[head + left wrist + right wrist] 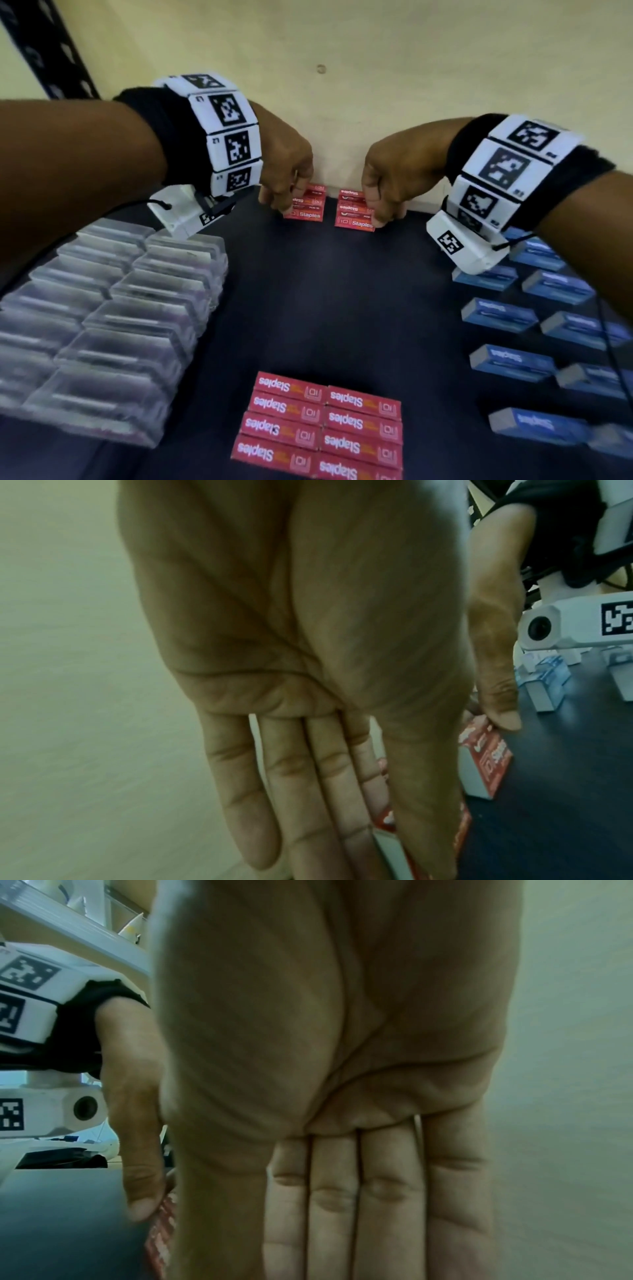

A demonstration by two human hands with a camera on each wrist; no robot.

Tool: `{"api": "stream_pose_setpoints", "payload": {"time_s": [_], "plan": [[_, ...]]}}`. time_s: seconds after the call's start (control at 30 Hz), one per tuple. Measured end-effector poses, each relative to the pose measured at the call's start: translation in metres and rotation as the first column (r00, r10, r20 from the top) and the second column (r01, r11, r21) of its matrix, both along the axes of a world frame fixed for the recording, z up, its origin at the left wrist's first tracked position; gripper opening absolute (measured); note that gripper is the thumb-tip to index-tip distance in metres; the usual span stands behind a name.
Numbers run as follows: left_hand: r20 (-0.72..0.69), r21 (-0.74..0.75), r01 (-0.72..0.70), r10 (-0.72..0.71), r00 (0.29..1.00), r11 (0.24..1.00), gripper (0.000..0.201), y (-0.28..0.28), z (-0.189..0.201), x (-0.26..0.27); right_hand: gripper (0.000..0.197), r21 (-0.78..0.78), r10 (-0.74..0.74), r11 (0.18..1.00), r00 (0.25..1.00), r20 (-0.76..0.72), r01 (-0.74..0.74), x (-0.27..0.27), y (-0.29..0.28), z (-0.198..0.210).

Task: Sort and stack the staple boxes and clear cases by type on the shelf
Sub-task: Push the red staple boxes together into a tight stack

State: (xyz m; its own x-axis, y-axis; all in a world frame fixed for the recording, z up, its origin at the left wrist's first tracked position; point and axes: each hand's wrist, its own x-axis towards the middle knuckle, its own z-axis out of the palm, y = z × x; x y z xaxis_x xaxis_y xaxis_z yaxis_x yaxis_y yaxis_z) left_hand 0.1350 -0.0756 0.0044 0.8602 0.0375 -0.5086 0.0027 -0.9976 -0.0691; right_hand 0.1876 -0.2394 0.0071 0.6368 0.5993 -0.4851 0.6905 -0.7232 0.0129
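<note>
Your left hand [286, 171] and right hand [387, 178] each sit on 1 of 2 small stacks of red staple boxes [354, 214] right by the back wall [342, 51]. Fingers look straight, thumbs in front; I cannot tell if you are gripping. Nearer you than the wall lie more red boxes [322, 425]. Push unevenly and a stack could slide apart or tip.

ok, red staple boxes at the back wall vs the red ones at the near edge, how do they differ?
The back red boxes sit stacked in two small piles against the wall; the near red boxes lie in a flat two-column grid.
Back ones read "Staples" upright to the camera; near ones read upside down.
The left hand and right hand touch the back piles; the near ones lie untouched.
Both share the same red packaging.
</note>
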Motion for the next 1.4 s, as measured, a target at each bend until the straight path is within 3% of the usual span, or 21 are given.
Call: {"api": "stream_pose_setpoints", "payload": {"time_s": [0.17,0.5,0.9,1.2,1.4], "plan": [[-0.022,-0.024,-0.009,0.009,1.000,1.000,0.017,-0.008,0.007,-0.012,0.020,0.010,0.009,1.000,1.000,-0.010,-0.009,-0.009,-0.006,0.003],[-0.009,0.002,0.051,-0.051,0.999,0.999,0.017,-0.036,0.019,-0.077,0.015,0.048,0.069,0.997,0.995,-0.066,-0.066,-0.072,-0.041,0.008],[-0.002,0.015,0.147,-0.147,0.989,0.989,0.019,-0.055,0.010,-0.146,0.019,0.059,0.088,0.994,0.996,-0.013,-0.087,-0.145,-0.080,0.003],[-0.052,-0.039,0.171,-0.173,0.984,0.985,0.021,-0.055,0.011,-0.171,0.025,0.033,0.107,0.994,0.994,-0.030,-0.106,-0.165,-0.088,0.008],[-0.086,-0.056,0.172,-0.176,0.981,0.984,0.032,-0.052,0.012,-0.175,0.033,0.036,0.103,0.994,0.990,-0.101,-0.100,-0.170,-0.093,0.012]]}}
